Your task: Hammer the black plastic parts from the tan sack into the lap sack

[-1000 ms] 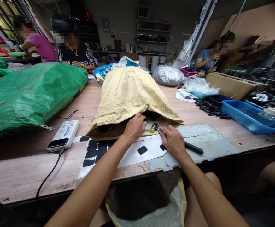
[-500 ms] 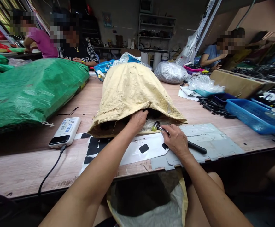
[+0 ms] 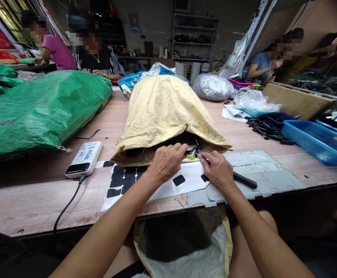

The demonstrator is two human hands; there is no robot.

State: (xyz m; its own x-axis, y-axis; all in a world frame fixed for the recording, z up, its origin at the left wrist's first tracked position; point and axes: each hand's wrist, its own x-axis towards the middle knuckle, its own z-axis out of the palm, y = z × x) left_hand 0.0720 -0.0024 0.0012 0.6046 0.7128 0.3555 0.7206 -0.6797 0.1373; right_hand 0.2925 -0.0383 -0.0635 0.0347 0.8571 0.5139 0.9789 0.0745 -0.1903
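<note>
A yellow woven sack (image 3: 168, 106) lies on the table with its mouth toward me and dark pieces in the shadow inside. My left hand (image 3: 169, 158) is in front of that mouth, fingers curled; what they hold, if anything, is hidden. Close by on the right, my right hand (image 3: 218, 170) grips a small hammer (image 3: 245, 179) by its shaft. Its metal head has a yellow-green face and points left toward my left fingers, while the black handle sticks out behind the hand. Below both hands lies a white sheet (image 3: 164, 189) with black rounded stickers.
A grey board (image 3: 261, 173) lies under the hammer. A power bank (image 3: 84, 159) with a cable and a large green sack (image 3: 43, 108) are left. Black parts (image 3: 265, 129) and a blue basket (image 3: 316, 141) stand right. An open sack (image 3: 182, 251) hangs below the table edge. Several people sit around.
My left hand has drawn back out of the sack's mouth and moved right, nearer the hammer head. My right hand still holds the hammer in about the same place.
</note>
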